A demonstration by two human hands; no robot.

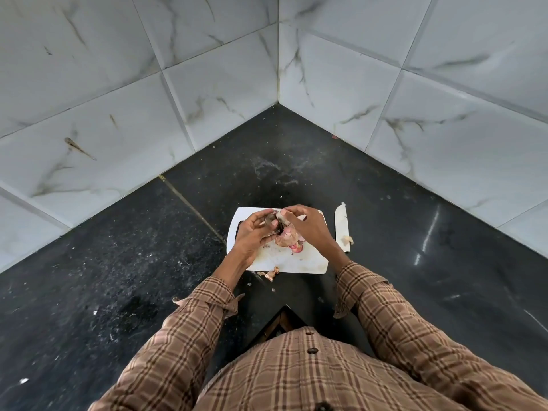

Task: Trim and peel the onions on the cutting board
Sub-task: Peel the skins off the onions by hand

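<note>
Onion (275, 225) sits above the cutting board (281, 261), cupped in your left hand (252, 232), whose fingers curl round it. Your right hand (305, 223) pinches its dark skin at the top. Pink peels (292, 243) lie on the board under your hands; the knife (341, 225) rests just right of the board, and scraps (271, 273) lie at its near edge.

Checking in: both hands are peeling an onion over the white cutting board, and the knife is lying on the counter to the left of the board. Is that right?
Not quite. In the head view the knife lies on the counter to the right of the cutting board, not the left. The rest holds: the left hand and right hand both hold an onion over the white board.
</note>
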